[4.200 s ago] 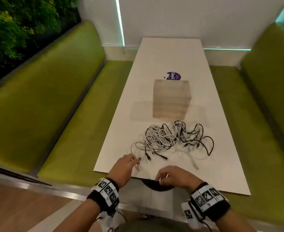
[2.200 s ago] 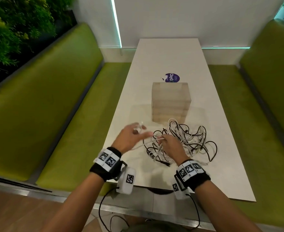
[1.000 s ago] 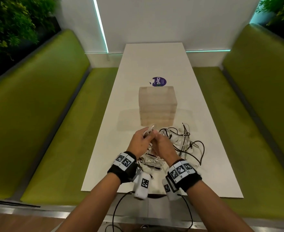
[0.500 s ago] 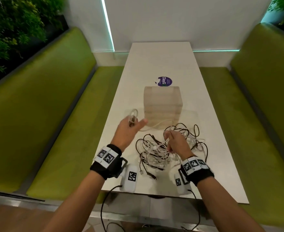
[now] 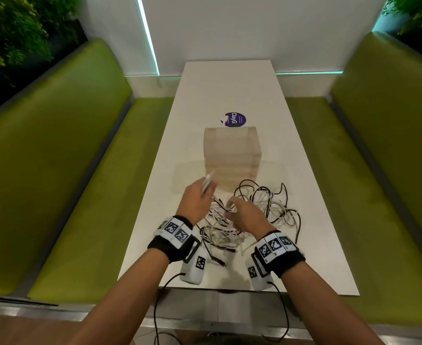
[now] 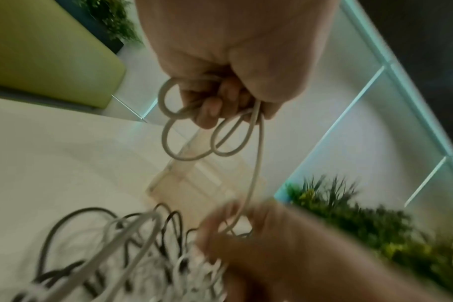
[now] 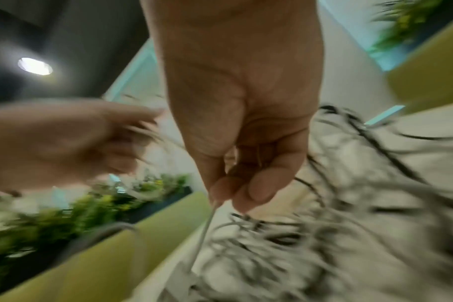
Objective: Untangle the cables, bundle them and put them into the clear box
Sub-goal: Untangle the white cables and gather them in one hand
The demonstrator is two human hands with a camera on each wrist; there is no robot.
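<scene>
I see my left hand [image 5: 197,201] raised above the table [image 5: 230,80], its fingers curled round several small loops of a white cable [image 6: 255,155]. That cable runs down from the loops to my right hand [image 5: 246,216], which pinches it between thumb and fingertips [image 7: 259,191] just over the heap. The two hands are near each other but not touching. The heap of cables [image 5: 259,215], white and black ones mixed and still knotted together, lies on the table under and to the right of my right hand, with one black end trailing toward the near edge. Just beyond the heap stands the clear box [image 5: 232,155], upright, with nothing from the heap inside that I can make out. Behind the box a round purple sticker [image 5: 235,119] lies flat on the table. Green benches [image 5: 55,170] run along both sides. The right wrist view is badly blurred.
</scene>
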